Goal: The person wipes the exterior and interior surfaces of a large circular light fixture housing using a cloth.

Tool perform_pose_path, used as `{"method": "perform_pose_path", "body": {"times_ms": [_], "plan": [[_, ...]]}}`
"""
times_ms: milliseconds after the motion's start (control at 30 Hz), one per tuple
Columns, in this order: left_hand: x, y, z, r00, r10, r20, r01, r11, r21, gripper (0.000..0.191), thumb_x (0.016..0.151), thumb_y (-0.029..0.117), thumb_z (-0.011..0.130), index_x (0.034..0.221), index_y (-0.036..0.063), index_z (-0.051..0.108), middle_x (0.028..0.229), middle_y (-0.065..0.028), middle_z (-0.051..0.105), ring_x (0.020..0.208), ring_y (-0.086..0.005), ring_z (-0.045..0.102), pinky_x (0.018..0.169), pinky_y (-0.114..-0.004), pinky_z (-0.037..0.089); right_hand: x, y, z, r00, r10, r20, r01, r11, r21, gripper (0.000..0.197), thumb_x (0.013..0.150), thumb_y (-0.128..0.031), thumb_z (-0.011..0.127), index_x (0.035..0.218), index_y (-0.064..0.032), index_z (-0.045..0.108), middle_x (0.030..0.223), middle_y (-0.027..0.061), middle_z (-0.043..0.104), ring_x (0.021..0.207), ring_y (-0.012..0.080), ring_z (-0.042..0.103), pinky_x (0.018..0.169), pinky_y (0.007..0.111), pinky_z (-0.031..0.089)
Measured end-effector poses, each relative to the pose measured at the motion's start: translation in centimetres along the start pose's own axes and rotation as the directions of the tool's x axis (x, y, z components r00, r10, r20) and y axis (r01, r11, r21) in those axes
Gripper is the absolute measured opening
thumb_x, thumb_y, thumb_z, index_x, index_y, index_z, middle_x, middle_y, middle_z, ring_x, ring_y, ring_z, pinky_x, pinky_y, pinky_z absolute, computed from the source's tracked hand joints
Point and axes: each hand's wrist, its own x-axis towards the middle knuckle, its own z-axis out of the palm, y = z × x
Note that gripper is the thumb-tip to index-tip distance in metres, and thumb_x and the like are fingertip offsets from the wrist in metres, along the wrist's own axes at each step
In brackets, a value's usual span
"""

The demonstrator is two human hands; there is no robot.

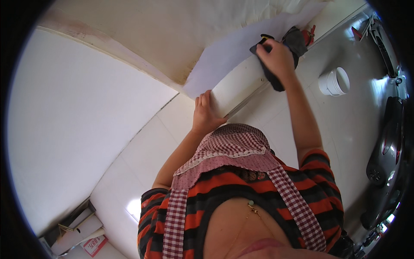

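Note:
My left hand (205, 111) rests against the near end of a white ledge (237, 82), its fingers towards the wall and its thumb at the outer edge. Farther along, over that ledge, my right hand (279, 60) grips a dark flat item (273, 77) that has a yellow and black part at its top. Blur and the fingers hide what kind of item it is. Beyond the ledge, a pale bluish strip (223, 55) borders a beige wall surface (155, 35).
A white plastic bucket (328, 82) stands on the tiled floor (310, 106) at right. Grey cloth (296, 40) and a red object (309, 35) sit past my right hand. Cars, including a dark one (385, 155), line the right rim. Boxes (77, 230) lie lower left.

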Motion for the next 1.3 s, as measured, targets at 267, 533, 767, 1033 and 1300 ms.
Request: {"method": "perform_pose_path", "body": {"times_ms": [267, 533, 767, 1033, 1300], "plan": [[-0.4, -1.8, 3.1, 0.97, 0.219, -0.101, -0.217, 0.976, 0.038, 0.093, 0.05, 0.022, 0.084, 0.128, -0.0021, 0.038, 0.115, -0.0201, 0.05, 0.106, -0.0402, 0.047, 0.093, -0.047, 0.041, -12.0, -9.3, 6.0, 0.919, -0.368, 0.143, 0.381, 0.921, -0.078, 0.02, 0.077, -0.027, 0.067, 0.079, -0.0091, 0.058, 0.075, 0.0092, 0.056, 0.067, 0.0283, 0.059, 0.058, 0.041, 0.05], [-0.4, -0.7, 1.9, 0.999, 0.03, -0.039, -0.034, 0.995, -0.097, 0.096, 0.049, 0.02, 0.085, 0.129, -0.0004, 0.038, 0.115, -0.0181, 0.05, 0.107, -0.0387, 0.046, 0.094, -0.045, 0.042, -3.0, -2.5, 1.3, 0.989, -0.034, 0.147, 0.012, 0.988, 0.151, 0.032, 0.079, -0.035, 0.069, 0.082, -0.004, 0.068, 0.075, 0.0176, 0.065, 0.072, 0.035, 0.064, 0.064, 0.04, 0.049], [0.5, -2.0, 0.9, 0.998, -0.069, -0.004, 0.068, 0.994, -0.087, 0.092, 0.05, 0.022, 0.085, 0.127, -0.0007, 0.041, 0.116, -0.0181, 0.052, 0.108, -0.0373, 0.048, 0.096, -0.043, 0.043, 1.3, 5.1, 0.8, 0.964, 0.265, -0.032, -0.259, 0.957, 0.128, 0.044, 0.082, -0.041, 0.062, 0.089, 0.0026, 0.066, 0.089, 0.0208, 0.068, 0.083, 0.0372, 0.064, 0.075, 0.04, 0.049], [-0.3, -4.1, -2.2, 0.992, 0.095, -0.078, -0.1, 0.994, -0.054, 0.095, 0.049, 0.024, 0.084, 0.129, -0.0005, 0.04, 0.118, -0.0175, 0.052, 0.104, -0.0393, 0.048, 0.094, -0.042, 0.042, -8.9, -11.8, 5.9, 0.885, -0.437, 0.158, 0.409, 0.894, 0.181, 0.025, 0.081, -0.028, 0.068, 0.094, -0.0072, 0.064, 0.083, 0.0128, 0.061, 0.077, 0.0334, 0.062, 0.068, 0.043, 0.049], [-2.6, -3.9, -6.3, 0.996, -0.045, -0.078, 0.021, 0.959, -0.283, 0.057, 0.067, 0.018, 0.072, 0.122, 0.0105, 0.057, 0.128, -0.0136, 0.049, 0.114, -0.0375, 0.045, 0.099, -0.041, 0.04, -3.5, -11.0, 2.0, 0.651, -0.756, 0.072, 0.706, 0.638, 0.309, 0.039, 0.08, -0.023, 0.07, 0.113, -0.0056, 0.061, 0.112, 0.016, 0.058, 0.103, 0.0333, 0.056, 0.088, 0.043, 0.046]]}}
